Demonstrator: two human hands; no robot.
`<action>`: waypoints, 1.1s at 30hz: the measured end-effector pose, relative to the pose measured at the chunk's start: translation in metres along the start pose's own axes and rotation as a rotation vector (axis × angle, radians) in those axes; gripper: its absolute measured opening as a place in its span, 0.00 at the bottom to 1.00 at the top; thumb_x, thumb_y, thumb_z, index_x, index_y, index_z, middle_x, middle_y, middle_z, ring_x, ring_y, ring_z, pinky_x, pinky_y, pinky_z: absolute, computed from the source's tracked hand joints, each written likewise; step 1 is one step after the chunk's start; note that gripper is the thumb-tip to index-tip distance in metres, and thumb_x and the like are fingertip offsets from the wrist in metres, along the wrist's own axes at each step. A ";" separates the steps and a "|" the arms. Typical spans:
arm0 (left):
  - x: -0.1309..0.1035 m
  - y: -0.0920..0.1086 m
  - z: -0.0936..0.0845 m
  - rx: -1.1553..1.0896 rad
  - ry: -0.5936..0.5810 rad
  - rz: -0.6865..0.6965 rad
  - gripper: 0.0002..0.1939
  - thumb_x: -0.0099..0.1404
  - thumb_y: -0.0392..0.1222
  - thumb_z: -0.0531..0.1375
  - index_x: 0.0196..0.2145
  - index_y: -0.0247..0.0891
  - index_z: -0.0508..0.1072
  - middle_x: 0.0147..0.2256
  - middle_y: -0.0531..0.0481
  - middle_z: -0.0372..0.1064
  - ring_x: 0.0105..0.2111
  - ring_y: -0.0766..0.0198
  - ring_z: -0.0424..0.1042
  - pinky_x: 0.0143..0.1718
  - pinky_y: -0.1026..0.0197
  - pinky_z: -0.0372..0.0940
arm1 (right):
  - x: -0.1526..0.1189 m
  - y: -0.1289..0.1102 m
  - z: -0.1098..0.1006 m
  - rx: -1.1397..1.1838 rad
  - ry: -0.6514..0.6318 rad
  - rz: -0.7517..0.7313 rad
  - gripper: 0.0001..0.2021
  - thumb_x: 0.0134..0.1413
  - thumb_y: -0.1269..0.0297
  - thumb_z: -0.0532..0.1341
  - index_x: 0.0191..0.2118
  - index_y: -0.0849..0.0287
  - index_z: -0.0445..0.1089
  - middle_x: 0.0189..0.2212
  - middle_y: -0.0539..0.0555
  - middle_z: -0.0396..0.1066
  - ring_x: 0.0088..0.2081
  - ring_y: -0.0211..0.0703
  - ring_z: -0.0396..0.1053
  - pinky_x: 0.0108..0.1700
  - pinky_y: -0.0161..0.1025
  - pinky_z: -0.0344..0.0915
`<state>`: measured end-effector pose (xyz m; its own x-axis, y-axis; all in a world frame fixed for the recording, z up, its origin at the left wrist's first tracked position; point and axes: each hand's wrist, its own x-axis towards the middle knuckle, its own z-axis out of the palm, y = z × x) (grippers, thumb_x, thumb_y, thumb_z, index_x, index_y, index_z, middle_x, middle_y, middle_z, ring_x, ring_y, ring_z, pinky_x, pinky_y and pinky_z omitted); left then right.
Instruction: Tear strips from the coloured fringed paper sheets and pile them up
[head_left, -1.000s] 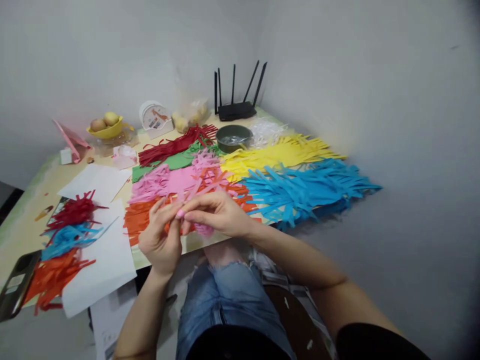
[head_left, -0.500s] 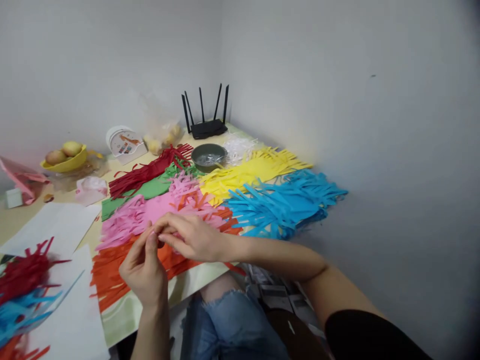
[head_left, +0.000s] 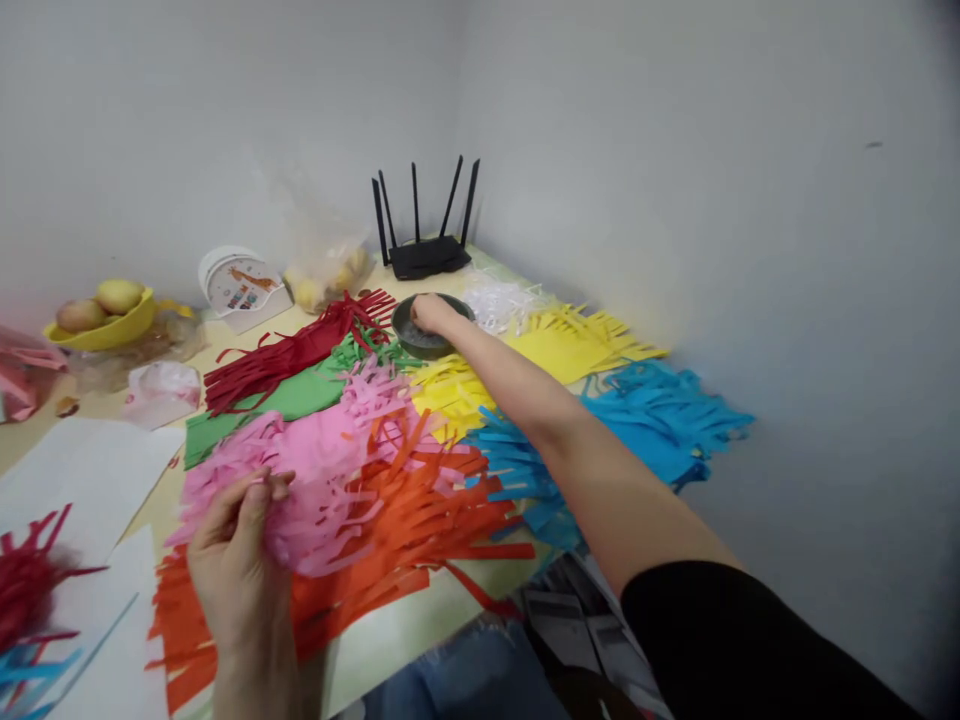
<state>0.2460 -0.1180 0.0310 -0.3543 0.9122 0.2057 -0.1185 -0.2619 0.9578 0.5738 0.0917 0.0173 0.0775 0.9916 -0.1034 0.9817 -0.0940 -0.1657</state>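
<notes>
My left hand is raised over the near left of the fringed sheets, thumb and fingertips pressed together in a pinch. Whatever sits between those fingertips is too small to make out. Pink fringed paper shows right beside them, and I cannot tell whether it is attached to the pinch. My right hand reaches far across the table into a dark green bowl, its fingers curled downward inside. Clear, shiny bits show in the bowl. The right fingertips are hidden.
Fringed sheets in orange, blue, yellow, green and dark red cover the table. White shreds lie beside the bowl. Behind stand a black router and a yellow fruit bowl.
My right hand has left my left hand and stretched forward into the bowl. My left hand has shifted left and down in the view, still pinched. The camera view has shifted slightly.
</notes>
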 end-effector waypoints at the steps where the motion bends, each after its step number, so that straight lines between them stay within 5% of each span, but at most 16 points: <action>1: 0.001 -0.004 0.000 -0.006 0.002 -0.014 0.14 0.50 0.44 0.74 0.31 0.36 0.77 0.24 0.55 0.72 0.29 0.64 0.76 0.37 0.61 0.71 | 0.005 0.001 0.007 -0.018 -0.016 0.008 0.18 0.64 0.58 0.62 0.53 0.65 0.71 0.52 0.62 0.72 0.51 0.48 0.72 0.54 0.50 0.71; 8: 0.002 -0.006 0.006 -0.049 -0.019 -0.079 0.15 0.47 0.45 0.75 0.27 0.36 0.77 0.24 0.55 0.73 0.26 0.69 0.73 0.33 0.67 0.70 | 0.025 0.006 0.029 -0.076 -0.066 0.040 0.18 0.63 0.59 0.64 0.53 0.66 0.70 0.51 0.62 0.71 0.50 0.48 0.72 0.52 0.49 0.72; 19: 0.002 -0.014 0.007 -0.118 -0.084 -0.120 0.15 0.47 0.46 0.75 0.29 0.36 0.79 0.24 0.53 0.75 0.25 0.70 0.73 0.31 0.69 0.69 | 0.010 0.023 0.025 0.112 0.061 0.043 0.14 0.65 0.59 0.62 0.50 0.62 0.72 0.51 0.58 0.73 0.52 0.47 0.72 0.55 0.52 0.70; 25: 0.001 -0.014 0.007 -0.118 -0.100 -0.109 0.13 0.49 0.44 0.74 0.29 0.37 0.78 0.24 0.54 0.75 0.25 0.70 0.73 0.31 0.69 0.69 | 0.004 0.032 0.021 0.395 0.124 0.079 0.11 0.65 0.74 0.56 0.49 0.69 0.73 0.35 0.57 0.80 0.32 0.38 0.78 0.41 0.36 0.75; 33: 0.002 -0.016 0.007 -0.113 -0.117 -0.123 0.12 0.51 0.44 0.73 0.30 0.37 0.78 0.25 0.53 0.74 0.26 0.69 0.73 0.32 0.69 0.68 | 0.004 0.034 0.029 0.568 0.175 0.115 0.09 0.60 0.77 0.59 0.43 0.68 0.75 0.32 0.58 0.81 0.26 0.35 0.76 0.36 0.31 0.74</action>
<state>0.2534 -0.1099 0.0170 -0.2218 0.9681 0.1168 -0.2594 -0.1741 0.9500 0.6028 0.0897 -0.0173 0.2524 0.9676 0.0036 0.7223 -0.1859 -0.6661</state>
